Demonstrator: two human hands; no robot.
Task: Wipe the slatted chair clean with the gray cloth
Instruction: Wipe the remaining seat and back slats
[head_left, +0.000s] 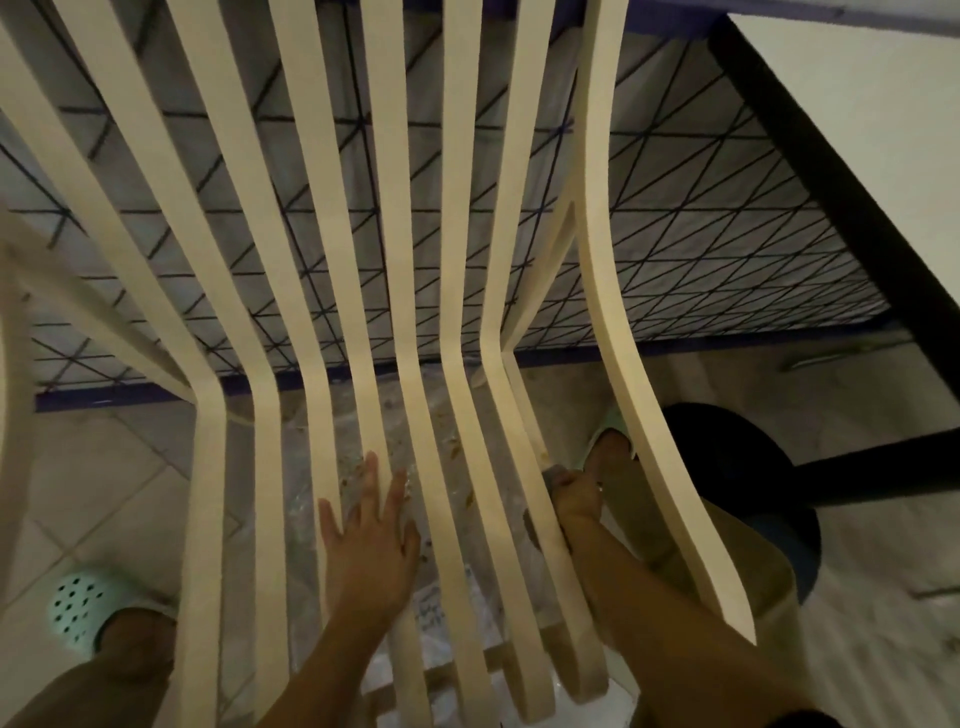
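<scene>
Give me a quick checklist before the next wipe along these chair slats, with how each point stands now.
1. Cloth in hand: ok. The right hand grips a bit of gray cloth against a slat.
2. Chair steadied: ok. The left hand lies flat with straight fingers on the middle slats of the chair.
3. Cloth clean enough: cannot tell, too little of it shows.
4. Dirt left: not ok. Brown crumbs lie on the plastic sheet under the slats.
5. Slats clean: cannot tell in this dim light.
6. Feet clear: ok. The green shoe stands outside the chair.
</scene>
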